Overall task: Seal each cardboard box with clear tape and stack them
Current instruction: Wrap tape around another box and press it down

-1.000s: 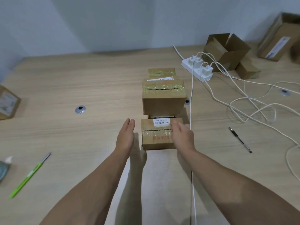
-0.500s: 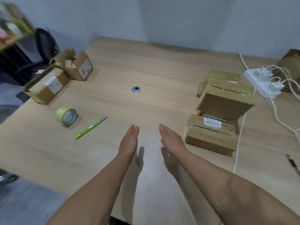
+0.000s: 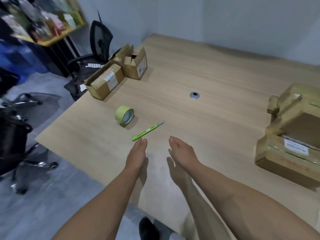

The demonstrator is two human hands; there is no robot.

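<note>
Both hands hover empty over the wooden table, fingers straight. My left hand has its fingertips just short of a green utility knife. My right hand is beside it, a palm's width to the right. A roll of tape stands on edge beyond the knife. At the far left, two unsealed cardboard boxes sit side by side: a long one and a smaller one with raised flaps. At the right edge, taped boxes lie on a low taped box.
A metal cable grommet is set in the table's middle. Off the left edge are black office chairs, a dark chair base, shelving with goods and grey floor. My shoe shows below the near edge.
My right hand has let go of the low taped box and both hands have swung left with my view. The taped boxes now lie at the right edge; tape, knife and open boxes came into view.
</note>
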